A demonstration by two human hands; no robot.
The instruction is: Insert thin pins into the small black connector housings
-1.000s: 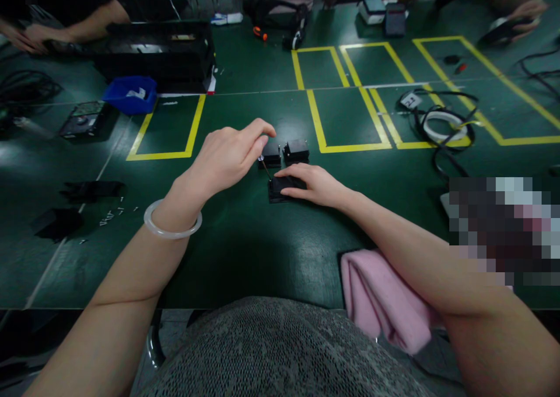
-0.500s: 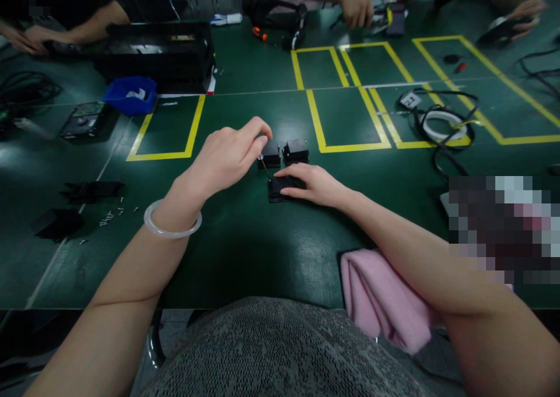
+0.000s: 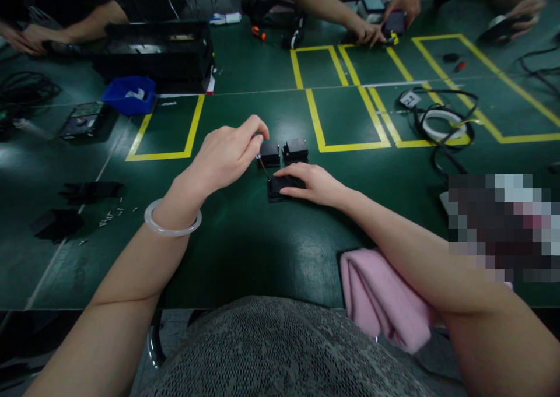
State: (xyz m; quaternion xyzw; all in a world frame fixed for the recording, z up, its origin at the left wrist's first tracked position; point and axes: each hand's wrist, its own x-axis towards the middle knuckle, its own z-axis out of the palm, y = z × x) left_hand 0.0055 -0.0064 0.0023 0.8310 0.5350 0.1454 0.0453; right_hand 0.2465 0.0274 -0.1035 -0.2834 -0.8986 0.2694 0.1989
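Barely anything shifts: your left hand (image 3: 225, 152), fingers closed on the driver (image 3: 263, 167), has edged slightly left, tilting the shaft a touch more, while its tip stays at the left end of the block (image 3: 287, 182). Your right hand (image 3: 317, 184) holds the block down on the table (image 3: 245, 251), thumb and forefinger apart across it, so the work seems steady. Just beyond the block stand two boxes (image 3: 296, 150). Well left of it lie loose screws (image 3: 107, 217); left and beyond, a blue bin (image 3: 129, 95). Right of it, cable (image 3: 473, 136) coils; nearer you, pink cloth (image 3: 385, 298) hangs. Far beyond it, co-worker hands (image 3: 370, 34) have come in.
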